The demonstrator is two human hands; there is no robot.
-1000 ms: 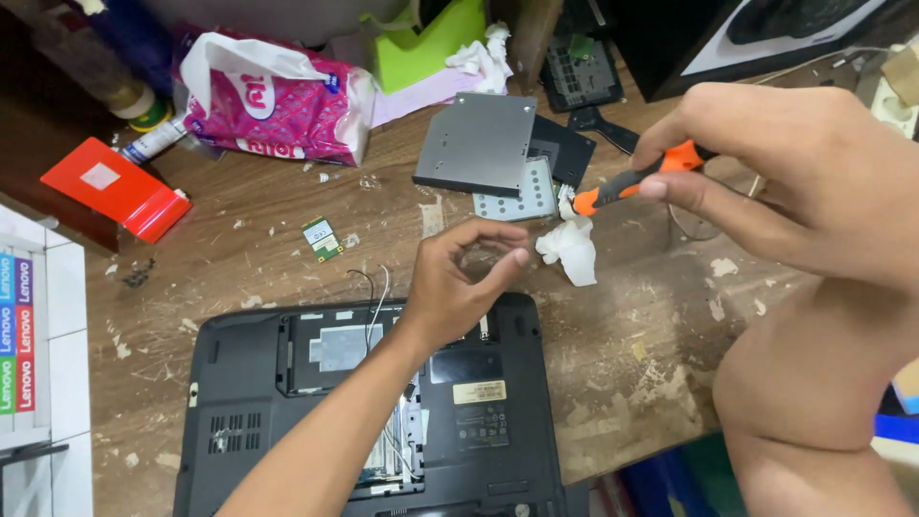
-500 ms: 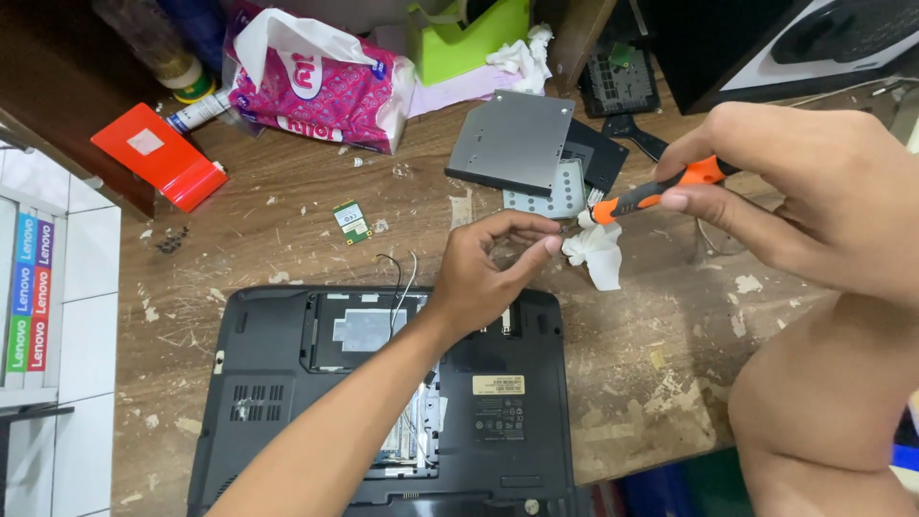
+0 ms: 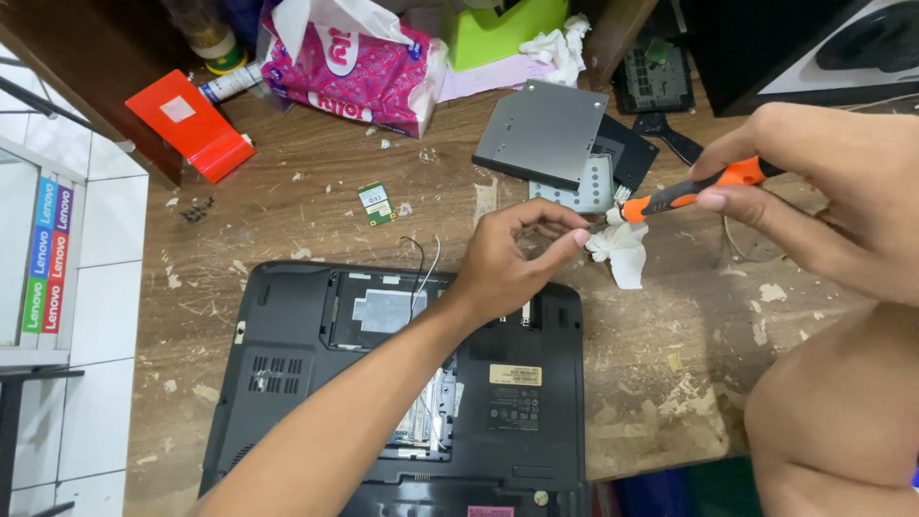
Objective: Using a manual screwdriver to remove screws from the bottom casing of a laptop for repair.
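An upturned black laptop [image 3: 316, 383] lies on the worn wooden table [image 3: 306, 220], its bottom covers off and two thin wires [image 3: 421, 263] sticking up. My left hand [image 3: 512, 263] hovers over the laptop's far right corner, thumb and forefinger pinched at the metal tip of a screwdriver; whatever tiny thing they hold is too small to see. My right hand [image 3: 833, 206] grips the orange and black screwdriver [image 3: 684, 194], pointing its tip left toward those fingers. A crumpled white tissue [image 3: 622, 251] lies just below the tip.
A grey metal drive [image 3: 541, 134] and black covers [image 3: 627, 153] lie behind the hands. A small green circuit card [image 3: 377, 203], a red box [image 3: 191, 124], a pink tissue pack [image 3: 349, 67], a green holder [image 3: 503, 29] and several loose screws [image 3: 196, 211] sit further back and left.
My left hand has stayed over the laptop's corner, its fingers closing onto the screwdriver tip. My right hand has brought the screwdriver slightly nearer. The camera has shifted a little.
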